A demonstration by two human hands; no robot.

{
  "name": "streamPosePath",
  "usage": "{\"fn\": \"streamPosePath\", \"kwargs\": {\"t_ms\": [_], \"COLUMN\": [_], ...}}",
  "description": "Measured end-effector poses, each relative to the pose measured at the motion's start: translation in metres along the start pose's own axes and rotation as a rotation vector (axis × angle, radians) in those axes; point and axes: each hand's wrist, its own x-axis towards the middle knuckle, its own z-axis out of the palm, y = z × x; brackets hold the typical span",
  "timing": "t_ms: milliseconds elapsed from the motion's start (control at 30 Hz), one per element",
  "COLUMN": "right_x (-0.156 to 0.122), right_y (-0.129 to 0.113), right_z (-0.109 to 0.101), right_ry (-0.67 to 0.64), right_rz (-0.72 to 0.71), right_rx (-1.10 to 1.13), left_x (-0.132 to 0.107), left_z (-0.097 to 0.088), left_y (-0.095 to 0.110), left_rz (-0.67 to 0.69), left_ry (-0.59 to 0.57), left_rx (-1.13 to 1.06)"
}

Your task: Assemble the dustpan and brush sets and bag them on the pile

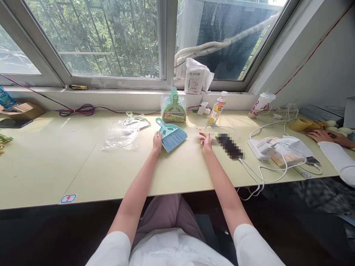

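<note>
My left hand (157, 142) is closed on the left edge of a teal dustpan-and-brush set (173, 137), near its handle. The brush's blue-grey bristles face toward me. To the right, my right hand (205, 142) has bent fingers at a small yellow-and-red paper label (213, 134), which it seems to pinch; the fingers partly cover it. Behind the teal set stands a stack of green dustpan sets (174, 109) in clear wrapping. Left of my left hand lie a crumpled clear plastic bag (120, 139) and a pale dustpan set (135, 122).
A blurred dark object (229, 146) with a cable lies right of my right hand. Farther off stand a juice bottle (217, 109) and white cup (261, 105). White cables cross a power strip (259, 149). Another person's hands (321, 136) rest at far right.
</note>
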Motion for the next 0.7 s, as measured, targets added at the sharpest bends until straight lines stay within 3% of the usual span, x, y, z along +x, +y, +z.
{"fn": "streamPosePath", "kwargs": {"t_ms": [100,233,300,367,533,700], "right_x": [-0.01,-0.039,-0.052,-0.061,-0.066,-0.062], "right_y": [0.003,0.007,0.006,0.005,0.002,0.002], "right_z": [0.005,0.021,0.027,0.031,0.036,0.036], "right_ry": [-0.124,-0.126,-0.162,-0.18,-0.128,-0.123], "right_rz": [-0.145,-0.693,-0.853,-0.912,-0.907,-0.876], "right_rx": [-0.283,-0.757,-0.918,-1.006,-1.135,-1.202], "left_x": [-0.007,-0.021,-0.027,-0.033,-0.039,-0.034], "left_z": [0.005,0.013,0.017,0.019,0.02,0.017], "left_y": [0.003,0.008,0.012,0.016,0.022,0.022], "left_rz": [0.096,0.225,0.267,0.293,0.308,0.305], "left_ry": [-0.135,-0.272,-0.309,-0.316,-0.311,-0.418], "left_rx": [0.024,0.144,0.185,0.211,0.23,0.139]}}
